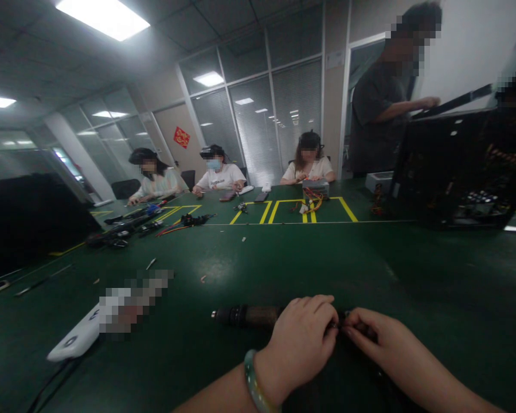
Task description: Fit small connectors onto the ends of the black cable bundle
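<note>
A dark cylindrical tool, which looks like an electric screwdriver [258,315], lies sideways with its metal tip pointing left. My left hand [303,338], with a green bangle [250,370] on the wrist, is closed over the tool's right-hand part. Close to the left fingertips, my right hand [376,335] pinches at the tool's rear end. Whatever sits between the right fingers is hidden or too small to name. Both hands meet just above the green tabletop [309,258].
A white elongated device [75,341] with a black cord lies at left. Black cables [124,226] are heaped farther back. A wired metal box [316,189] stands before a seated person; two others sit farther left. At right, a standing person [380,92] handles a black computer case [451,166].
</note>
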Demonstrator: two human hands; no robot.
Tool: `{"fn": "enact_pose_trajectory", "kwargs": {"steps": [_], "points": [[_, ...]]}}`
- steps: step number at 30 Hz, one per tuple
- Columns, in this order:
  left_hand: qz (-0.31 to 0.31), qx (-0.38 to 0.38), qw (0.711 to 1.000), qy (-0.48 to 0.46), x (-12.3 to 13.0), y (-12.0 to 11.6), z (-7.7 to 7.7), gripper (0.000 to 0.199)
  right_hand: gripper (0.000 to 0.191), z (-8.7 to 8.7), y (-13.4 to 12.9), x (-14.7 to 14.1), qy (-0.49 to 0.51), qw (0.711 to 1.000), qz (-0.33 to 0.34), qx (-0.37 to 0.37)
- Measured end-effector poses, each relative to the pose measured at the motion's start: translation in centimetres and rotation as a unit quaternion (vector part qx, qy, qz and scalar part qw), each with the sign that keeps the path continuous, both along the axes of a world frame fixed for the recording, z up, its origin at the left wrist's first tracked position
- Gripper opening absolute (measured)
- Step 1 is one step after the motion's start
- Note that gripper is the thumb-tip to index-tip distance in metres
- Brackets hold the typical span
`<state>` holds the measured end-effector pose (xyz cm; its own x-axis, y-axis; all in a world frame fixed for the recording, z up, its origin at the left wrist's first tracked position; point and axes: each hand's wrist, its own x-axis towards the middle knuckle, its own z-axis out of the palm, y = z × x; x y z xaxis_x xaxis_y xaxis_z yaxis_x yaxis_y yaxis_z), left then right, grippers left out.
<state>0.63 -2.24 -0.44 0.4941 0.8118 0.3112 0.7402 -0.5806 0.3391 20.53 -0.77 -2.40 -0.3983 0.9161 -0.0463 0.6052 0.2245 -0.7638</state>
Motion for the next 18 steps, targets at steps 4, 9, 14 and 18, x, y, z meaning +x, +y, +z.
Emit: {"fn": "enact_pose_trajectory", "kwargs": {"steps": [4,9,14,18], "points": [[-0.008,-0.002,1.000,0.001,0.01,0.09,-0.05,0.013,0.015,0.17,-0.02,-0.02,-0.001,1.000,0.005,0.000],[0.004,-0.007,1.000,-0.027,0.08,-0.04,-0.21,0.024,0.014,0.45,-0.21,-0.08,-0.002,1.000,0.002,-0.012],[-0.003,-0.008,1.000,-0.008,0.02,-0.05,-0.09,0.011,0.016,0.47,-0.30,-0.07,0.008,1.000,0.001,-0.010],[0.000,-0.009,1.000,-0.001,0.02,-0.04,0.08,0.017,0.016,0.46,-0.22,0.01,0.004,1.000,0.005,-0.022]]}}
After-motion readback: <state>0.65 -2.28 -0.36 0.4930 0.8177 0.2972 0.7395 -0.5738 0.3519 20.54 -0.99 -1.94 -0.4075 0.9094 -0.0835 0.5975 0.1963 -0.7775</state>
